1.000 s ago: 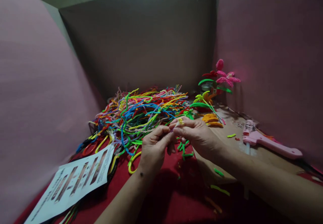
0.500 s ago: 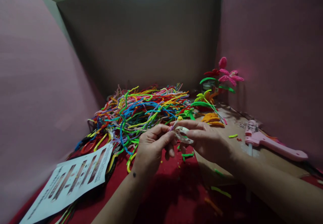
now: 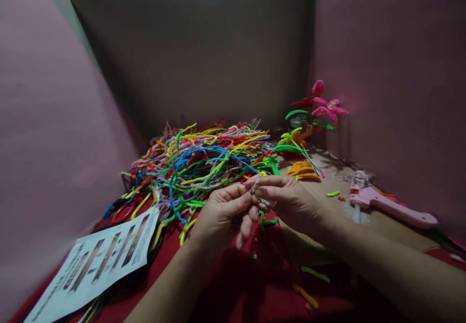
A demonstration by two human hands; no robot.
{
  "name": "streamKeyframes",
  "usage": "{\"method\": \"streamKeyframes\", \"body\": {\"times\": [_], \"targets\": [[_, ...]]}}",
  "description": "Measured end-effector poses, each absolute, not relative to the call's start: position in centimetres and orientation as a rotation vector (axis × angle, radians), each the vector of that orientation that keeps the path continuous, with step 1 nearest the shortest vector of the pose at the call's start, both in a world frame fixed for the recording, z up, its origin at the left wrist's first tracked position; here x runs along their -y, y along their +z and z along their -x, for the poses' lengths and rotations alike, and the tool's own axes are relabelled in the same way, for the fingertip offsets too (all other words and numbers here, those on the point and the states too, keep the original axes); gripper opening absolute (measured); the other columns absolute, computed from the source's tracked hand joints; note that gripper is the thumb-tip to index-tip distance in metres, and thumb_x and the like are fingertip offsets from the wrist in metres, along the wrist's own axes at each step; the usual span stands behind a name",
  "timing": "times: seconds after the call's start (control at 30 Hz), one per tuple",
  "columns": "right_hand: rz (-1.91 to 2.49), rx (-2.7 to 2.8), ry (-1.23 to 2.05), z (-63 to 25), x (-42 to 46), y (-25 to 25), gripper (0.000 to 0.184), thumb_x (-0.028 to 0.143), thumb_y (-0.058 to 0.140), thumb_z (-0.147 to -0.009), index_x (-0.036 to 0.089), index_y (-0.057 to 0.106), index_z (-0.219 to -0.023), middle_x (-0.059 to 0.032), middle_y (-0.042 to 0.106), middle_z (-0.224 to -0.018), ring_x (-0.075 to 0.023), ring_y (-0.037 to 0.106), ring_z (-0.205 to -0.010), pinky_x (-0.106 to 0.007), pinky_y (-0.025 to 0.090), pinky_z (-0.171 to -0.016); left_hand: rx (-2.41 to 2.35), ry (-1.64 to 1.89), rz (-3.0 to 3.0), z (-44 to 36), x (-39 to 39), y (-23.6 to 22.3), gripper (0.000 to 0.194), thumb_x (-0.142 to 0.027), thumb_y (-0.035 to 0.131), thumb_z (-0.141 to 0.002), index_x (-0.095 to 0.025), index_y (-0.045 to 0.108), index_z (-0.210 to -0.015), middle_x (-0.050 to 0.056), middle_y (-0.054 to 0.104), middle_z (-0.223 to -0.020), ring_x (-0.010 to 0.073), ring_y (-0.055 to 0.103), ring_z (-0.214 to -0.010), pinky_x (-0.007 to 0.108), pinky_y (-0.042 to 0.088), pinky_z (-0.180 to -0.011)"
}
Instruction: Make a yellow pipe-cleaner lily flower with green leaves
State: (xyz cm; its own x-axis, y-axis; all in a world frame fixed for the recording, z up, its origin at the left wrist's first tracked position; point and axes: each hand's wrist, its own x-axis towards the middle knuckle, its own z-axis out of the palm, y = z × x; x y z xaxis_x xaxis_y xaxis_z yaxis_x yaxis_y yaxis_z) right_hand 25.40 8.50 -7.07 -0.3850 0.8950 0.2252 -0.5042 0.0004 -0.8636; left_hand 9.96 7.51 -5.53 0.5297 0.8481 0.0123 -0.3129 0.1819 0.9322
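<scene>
Both hands meet in front of the heap of pipe cleaners. My left hand (image 3: 227,211) is closed, pinching a thin purple pipe cleaner (image 3: 252,190) between thumb and forefinger. A small yellow tip (image 3: 262,173) sticks up at its far end. My right hand (image 3: 291,198) is closed at that same piece, its fingertips just below the yellow tip. Under its fingers shows part of a whitish tape roll (image 3: 268,202), mostly hidden by the palm.
A tangled heap of colourful pipe cleaners (image 3: 204,160) lies behind my hands. At right are a pink glue gun (image 3: 393,206), orange petals (image 3: 303,170) and a pink pipe-cleaner flower (image 3: 330,109). A printed sheet (image 3: 105,260) lies at left on the red cloth (image 3: 251,289).
My right hand has closed in towards the left, its fingers now at the yellow tip. The tape roll, plainly visible before, is mostly covered. The whole view has shifted slightly.
</scene>
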Motion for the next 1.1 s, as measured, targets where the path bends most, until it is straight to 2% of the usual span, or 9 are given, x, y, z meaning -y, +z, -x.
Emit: {"method": "streamKeyframes", "body": {"times": [0.13, 0.3, 0.4, 0.53, 0.63, 0.77, 0.9, 1.03, 1.1], "targets": [[0.455, 1.135, 1.711, -25.3, -8.5, -7.2, 0.013, 0.021, 0.068, -0.07, 0.016, 0.071, -0.081, -0.0001, 0.059, -0.068, -0.0072, 0.049, -0.057, -0.023, 0.033, -0.053, -0.488, 0.808, -1.022, -9.8, -7.9, -6.0, 0.014, -0.021, 0.052, -0.083, -0.009, 0.059, -0.079, 0.0, 0.061, -0.057, 0.0045, 0.046, -0.025, 0.013, 0.036, -0.023], [0.489, 1.15, 1.649, -25.3, -8.6, -7.5, 0.013, 0.021, 0.067, -0.071, 0.017, 0.07, -0.083, -0.0001, 0.058, -0.07, -0.0071, 0.05, -0.058, -0.021, 0.032, -0.052, -0.475, 0.764, -1.031, -9.7, -7.9, -6.2, 0.019, -0.022, 0.046, -0.086, -0.009, 0.059, -0.08, 0.001, 0.062, -0.058, 0.0047, 0.045, -0.024, 0.013, 0.034, -0.022], [0.543, 1.166, 1.565, -25.4, -8.6, -7.8, 0.011, 0.024, 0.067, -0.071, 0.017, 0.07, -0.079, -0.0011, 0.057, -0.074, -0.0096, 0.05, -0.062, -0.024, 0.035, -0.054, -0.646, 0.835, -1.215, -10.2, -7.4, -5.6, 0.022, -0.025, 0.046, -0.086, -0.01, 0.058, -0.076, 0.001, 0.061, -0.055, 0.0072, 0.05, -0.031, 0.016, 0.04, -0.029], [0.591, 1.199, 1.39, -25.4, -8.6, -8.0, 0.007, 0.024, 0.067, -0.072, 0.019, 0.07, -0.075, -0.0019, 0.056, -0.084, -0.0126, 0.05, -0.075, -0.027, 0.039, -0.063, -0.926, 1.104, -1.456, -11.1, -6.6, -4.9, 0.01, -0.017, 0.057, -0.079, -0.012, 0.057, -0.071, -0.002, 0.059, -0.053, 0.0056, 0.054, -0.04, 0.014, 0.045, -0.042], [0.587, 1.232, 1.328, -25.4, -8.5, -7.8, 0.006, 0.024, 0.067, -0.072, 0.02, 0.071, -0.072, -0.0024, 0.056, -0.084, -0.0159, 0.05, -0.087, -0.031, 0.039, -0.074, -0.883, 1.113, -1.426, -11.0, -6.7, -5.0, 0.016, -0.019, 0.056, -0.08, -0.012, 0.056, -0.066, -0.002, 0.058, -0.053, 0.0063, 0.054, -0.04, 0.015, 0.045, -0.04], [0.57, 1.258, 1.456, -25.5, -8.2, -7.5, 0.012, 0.026, 0.067, -0.072, 0.018, 0.069, -0.065, -0.0011, 0.055, -0.071, -0.0119, 0.048, -0.068, -0.028, 0.036, -0.062, -0.609, 0.868, -1.204, -10.1, -7.6, -5.7, 0.014, -0.023, 0.053, -0.082, -0.011, 0.059, -0.076, 0.0, 0.061, -0.058, 0.0081, 0.053, -0.034, 0.017, 0.042, -0.029], [0.526, 1.201, 1.665, -25.4, -7.9, -7.4, 0.016, 0.026, 0.068, -0.071, 0.017, 0.07, -0.084, 0.0001, 0.056, -0.065, -0.0094, 0.046, -0.056, -0.026, 0.031, -0.054, -0.453, 0.745, -1.105, -9.7, -8.1, -5.9, 0.015, -0.022, 0.051, -0.082, -0.01, 0.06, -0.08, 0.001, 0.061, -0.056, 0.0092, 0.052, -0.03, 0.017, 0.039, -0.025], [0.52, 1.179, 1.565, -25.4, -8.1, -7.7, 0.009, 0.024, 0.067, -0.072, 0.017, 0.07, -0.077, 0.0007, 0.055, -0.067, -0.008, 0.043, -0.056, -0.025, 0.031, -0.054, -0.553, 0.792, -1.257, -10.2, -7.8, -5.5, 0.02, -0.024, 0.047, -0.085, -0.01, 0.061, -0.083, 0.002, 0.063, -0.06, 0.0099, 0.057, -0.038, 0.019, 0.046, -0.035], [0.557, 1.17, 1.501, -25.4, -8.2, -7.7, 0.007, 0.024, 0.068, -0.071, 0.018, 0.069, -0.074, 0.0002, 0.056, -0.073, -0.0084, 0.044, -0.059, -0.025, 0.032, -0.054, -0.713, 0.913, -1.406, -10.7, -7.4, -5.4, 0.015, -0.023, 0.051, -0.083, -0.011, 0.06, -0.08, 0.001, 0.063, -0.06, 0.0095, 0.059, -0.044, 0.019, 0.048, -0.045]]}}
